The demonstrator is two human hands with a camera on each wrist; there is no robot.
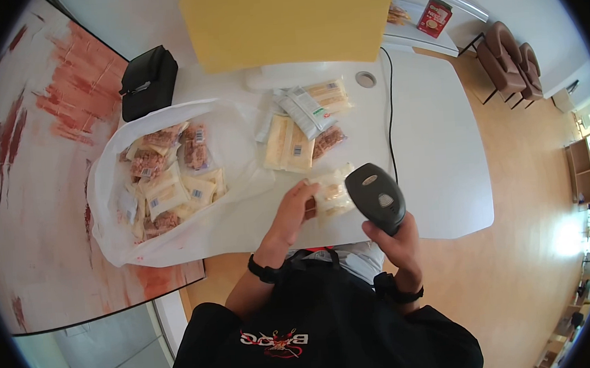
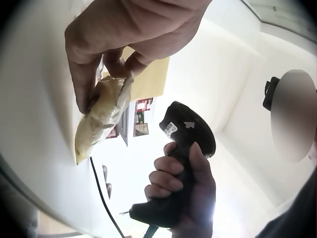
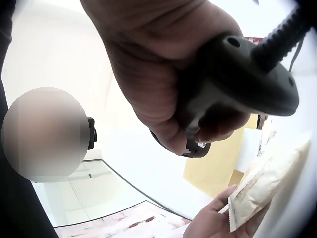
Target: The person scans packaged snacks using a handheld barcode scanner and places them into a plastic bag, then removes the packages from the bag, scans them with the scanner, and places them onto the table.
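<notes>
My right hand (image 1: pixel 400 245) grips a dark barcode scanner (image 1: pixel 376 195) by its handle, its head raised above the table's near edge. Between the thumb and fingers of my left hand (image 1: pixel 289 215) is a pale, clear-wrapped food packet (image 1: pixel 335 196), just left of the scanner. In the left wrist view the packet (image 2: pixel 101 116) is tilted, pinched at its upper end and close over the white tabletop. The right wrist view shows the fingers wrapped around the scanner handle (image 3: pixel 233 79) and a coiled cable leaving its base. Beyond it, the packet's pale face (image 3: pixel 267 178) shows.
A white plastic bag (image 1: pixel 109 217) lies wide with several packets (image 1: pixel 165 189) inside, on the left. Further packets (image 1: pixel 289 143) lie piled at table centre. A black case (image 1: pixel 149 81), a yellow panel (image 1: pixel 288 20) and a black cable (image 1: pixel 391 116) are farther back.
</notes>
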